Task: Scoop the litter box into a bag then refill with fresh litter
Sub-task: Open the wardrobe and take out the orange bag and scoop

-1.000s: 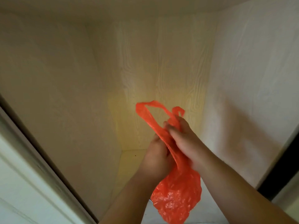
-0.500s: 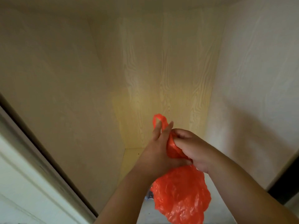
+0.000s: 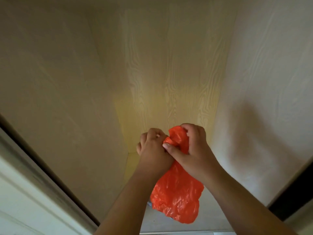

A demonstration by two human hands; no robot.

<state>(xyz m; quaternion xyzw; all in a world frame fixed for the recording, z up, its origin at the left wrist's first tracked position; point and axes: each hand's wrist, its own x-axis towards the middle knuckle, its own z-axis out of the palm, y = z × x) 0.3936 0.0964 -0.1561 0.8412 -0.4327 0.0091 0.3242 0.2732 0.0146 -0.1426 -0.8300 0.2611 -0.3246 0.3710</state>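
An orange plastic bag [image 3: 176, 197] hangs in front of me, bulging at the bottom and bunched tight at the top. My left hand [image 3: 152, 148] and my right hand [image 3: 191, 150] meet at its neck, both with curled fingers gripping the gathered plastic. A small fold of the bag sticks up between the two hands. The litter box and the scoop are out of view.
I face into a pale wood-grain alcove with a back panel [image 3: 169, 73], a left wall [image 3: 59, 82] and a right wall [image 3: 271, 82]. A white door frame [image 3: 25, 192] runs along the lower left. A dark strip [image 3: 291, 199] borders the lower right.
The long bag handles that stood up above my hands a second ago are now drawn down into a tight bunch. Both hands have closed in on the bag's neck.
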